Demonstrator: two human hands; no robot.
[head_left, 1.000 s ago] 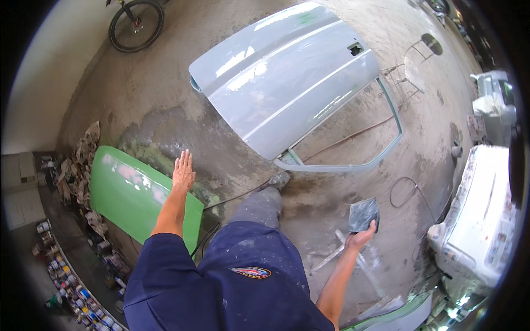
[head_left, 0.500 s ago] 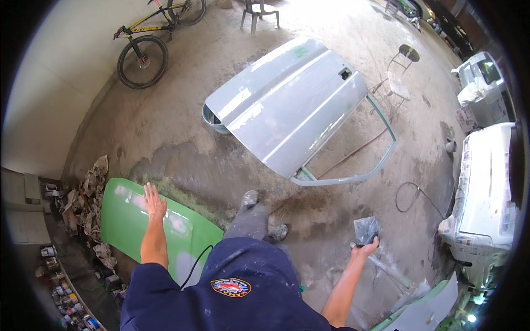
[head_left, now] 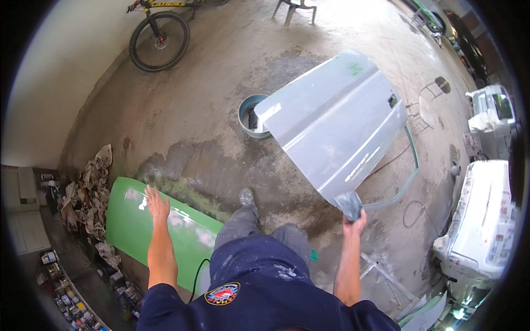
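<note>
My left hand (head_left: 158,205) is held out over a green car panel (head_left: 132,220) with light patches. Its fingers are stretched and nothing is in it; I cannot tell if it touches the panel. A dark grey square sheet (head_left: 348,205), looking like sandpaper, is gripped at its lower edge by my right hand (head_left: 355,223). In the picture the sheet overlaps the near corner of a grey car door (head_left: 331,121); contact is unclear. The door's window frame (head_left: 411,171) points to the right. By its left corner stands a round bucket (head_left: 243,121) with dark and pale things inside.
Crumpled paper (head_left: 91,187) and several cans (head_left: 72,303) line the left side. A bicycle (head_left: 160,41) leans by the wall. Chairs (head_left: 292,10) stand farther off. Paper-masked white car parts (head_left: 477,209) are on the right. A hose (head_left: 411,212) lies on the wet, stained floor.
My right hand has moved up and left with the grey sheet, to the door's near corner. The view has shifted, showing more of the bucket. My left hand remains over the green panel.
</note>
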